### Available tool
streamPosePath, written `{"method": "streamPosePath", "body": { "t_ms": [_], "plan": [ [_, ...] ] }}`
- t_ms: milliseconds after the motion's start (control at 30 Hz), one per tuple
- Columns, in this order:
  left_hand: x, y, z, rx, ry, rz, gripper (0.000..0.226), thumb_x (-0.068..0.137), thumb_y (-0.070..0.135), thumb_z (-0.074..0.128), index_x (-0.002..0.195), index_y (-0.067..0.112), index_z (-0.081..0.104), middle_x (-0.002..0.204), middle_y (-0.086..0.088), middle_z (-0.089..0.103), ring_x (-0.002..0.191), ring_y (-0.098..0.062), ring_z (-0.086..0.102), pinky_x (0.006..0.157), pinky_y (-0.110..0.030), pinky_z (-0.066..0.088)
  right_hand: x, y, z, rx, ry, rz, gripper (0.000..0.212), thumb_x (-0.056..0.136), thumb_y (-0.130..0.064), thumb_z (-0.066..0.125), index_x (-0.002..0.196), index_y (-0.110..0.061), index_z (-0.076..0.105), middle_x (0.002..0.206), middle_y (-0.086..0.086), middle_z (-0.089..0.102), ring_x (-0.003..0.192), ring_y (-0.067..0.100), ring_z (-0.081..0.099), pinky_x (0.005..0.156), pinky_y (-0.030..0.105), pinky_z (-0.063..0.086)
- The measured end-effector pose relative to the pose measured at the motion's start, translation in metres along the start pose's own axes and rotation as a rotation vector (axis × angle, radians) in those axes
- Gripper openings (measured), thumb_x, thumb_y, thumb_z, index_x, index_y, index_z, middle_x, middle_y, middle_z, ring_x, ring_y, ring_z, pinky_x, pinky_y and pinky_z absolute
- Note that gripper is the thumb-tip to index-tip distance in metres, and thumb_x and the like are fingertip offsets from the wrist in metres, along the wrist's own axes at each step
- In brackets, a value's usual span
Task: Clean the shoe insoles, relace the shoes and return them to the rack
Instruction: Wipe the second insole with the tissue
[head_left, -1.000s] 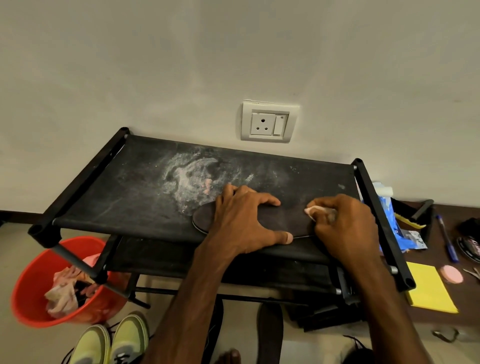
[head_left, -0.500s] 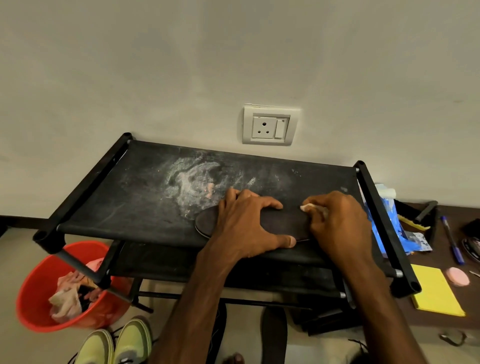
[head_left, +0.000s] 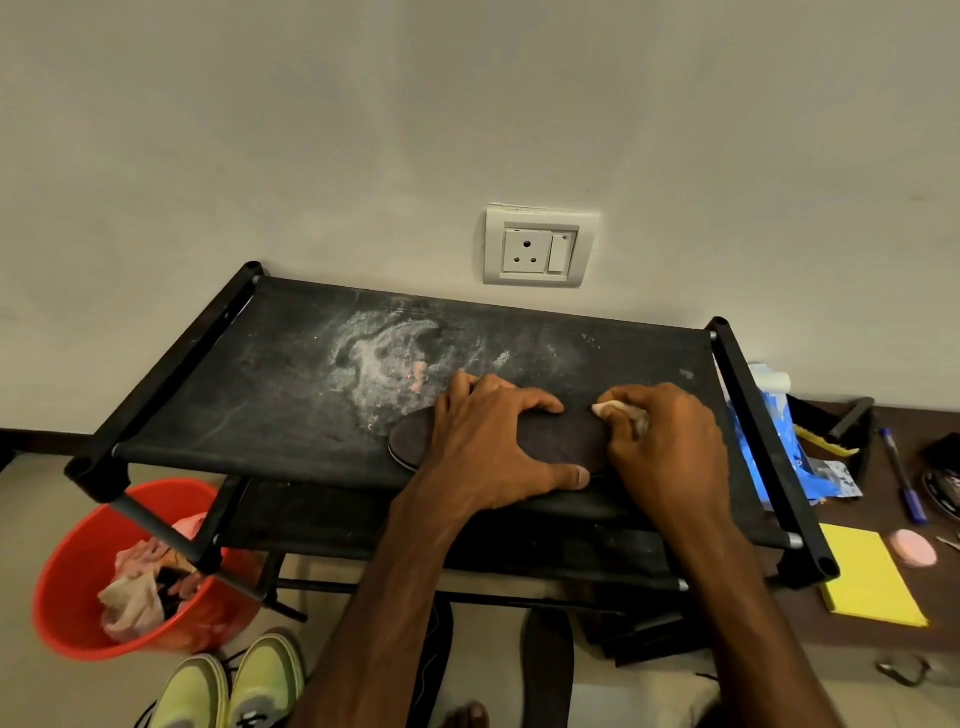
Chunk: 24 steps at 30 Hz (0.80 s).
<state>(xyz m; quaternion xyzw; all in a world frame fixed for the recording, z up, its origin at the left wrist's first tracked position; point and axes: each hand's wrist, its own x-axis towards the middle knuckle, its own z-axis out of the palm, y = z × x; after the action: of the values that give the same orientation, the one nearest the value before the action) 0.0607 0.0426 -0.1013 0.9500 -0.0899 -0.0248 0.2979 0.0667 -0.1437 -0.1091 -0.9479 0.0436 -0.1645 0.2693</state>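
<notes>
A dark insole (head_left: 563, 436) lies flat on the top shelf of the black shoe rack (head_left: 270, 395). My left hand (head_left: 493, 447) presses down on its middle with fingers spread and thumb along the near edge. Over the insole's right end, my right hand (head_left: 665, 452) pinches a small pale wipe (head_left: 615, 410). White powdery residue marks the shelf fabric behind the insole. A pair of yellow-green shoes (head_left: 234, 686) stands on the floor at the lower left.
A red bucket (head_left: 67, 587) with crumpled cloths sits on the floor at the left. A dark table at the right holds a blue packet (head_left: 784, 441), a pen (head_left: 901, 473), a yellow notepad (head_left: 872, 577) and a pink disc (head_left: 912, 546). A wall socket (head_left: 537, 249) is above the rack.
My right hand with the wipe has slid left along the insole, toward my left hand. The left hand stays pressed on the insole.
</notes>
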Motion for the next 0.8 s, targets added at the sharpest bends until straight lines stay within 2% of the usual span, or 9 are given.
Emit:
{"method": "streamPosePath", "body": {
  "t_ms": [100,233,467,567,667,733,800],
  "plan": [
    [0.001,-0.001,0.001,0.011,0.005,0.002,0.077,0.059,0.079,0.076,0.128,0.051,0.058,0.13,0.015,0.048,0.127,-0.018,0.029,0.111,-0.039,0.026,-0.005,-0.002,0.005,-0.016,0.045,-0.037,0.011,0.092,-0.019,0.069,0.099,-0.022,0.077,0.099,0.003,0.067,0.089,0.024,0.064,0.071,0.032,0.047],
    [0.002,-0.002,0.003,0.016,0.014,0.005,0.077,0.058,0.08,0.076,0.128,0.051,0.057,0.129,0.015,0.047,0.127,-0.018,0.029,0.111,-0.038,0.027,-0.008,-0.002,0.006,0.013,0.069,-0.067,0.008,0.091,-0.019,0.069,0.096,-0.02,0.076,0.094,0.004,0.064,0.085,0.024,0.062,0.071,0.037,0.053],
    [0.001,-0.001,0.002,0.024,0.003,0.009,0.076,0.06,0.08,0.075,0.128,0.051,0.055,0.13,0.015,0.046,0.128,-0.017,0.028,0.113,-0.04,0.027,-0.008,-0.004,0.005,0.051,0.05,-0.079,0.007,0.089,-0.019,0.071,0.093,-0.021,0.076,0.091,0.0,0.066,0.083,0.019,0.063,0.071,0.03,0.049],
    [0.001,-0.001,0.002,0.021,0.005,0.01,0.074,0.061,0.079,0.075,0.127,0.052,0.056,0.127,0.016,0.047,0.125,-0.016,0.029,0.111,-0.038,0.026,-0.007,-0.005,0.004,0.052,-0.03,-0.151,0.011,0.086,-0.016,0.073,0.092,-0.023,0.079,0.09,-0.002,0.071,0.082,0.017,0.066,0.073,0.03,0.052],
    [0.002,-0.001,0.001,0.02,0.001,0.012,0.073,0.061,0.079,0.075,0.126,0.053,0.056,0.124,0.017,0.047,0.122,-0.015,0.029,0.107,-0.035,0.027,-0.006,-0.008,-0.007,0.128,-0.203,-0.238,0.015,0.084,-0.013,0.076,0.089,-0.026,0.082,0.085,-0.008,0.072,0.076,0.006,0.065,0.071,0.027,0.055],
    [0.002,-0.001,0.0,0.015,-0.011,0.008,0.075,0.06,0.081,0.075,0.127,0.053,0.056,0.124,0.017,0.047,0.121,-0.015,0.029,0.109,-0.038,0.029,-0.003,-0.007,-0.019,0.164,-0.336,-0.238,0.017,0.085,-0.014,0.078,0.089,-0.03,0.083,0.086,-0.012,0.073,0.078,0.003,0.066,0.071,0.02,0.053],
    [0.001,-0.001,0.0,0.005,-0.014,0.001,0.077,0.059,0.081,0.075,0.127,0.053,0.056,0.125,0.017,0.047,0.122,-0.015,0.029,0.111,-0.041,0.03,0.002,0.0,-0.029,0.147,-0.41,-0.206,0.02,0.086,-0.017,0.078,0.091,-0.036,0.082,0.091,-0.014,0.074,0.084,0.002,0.067,0.076,0.02,0.053]
  ]
}}
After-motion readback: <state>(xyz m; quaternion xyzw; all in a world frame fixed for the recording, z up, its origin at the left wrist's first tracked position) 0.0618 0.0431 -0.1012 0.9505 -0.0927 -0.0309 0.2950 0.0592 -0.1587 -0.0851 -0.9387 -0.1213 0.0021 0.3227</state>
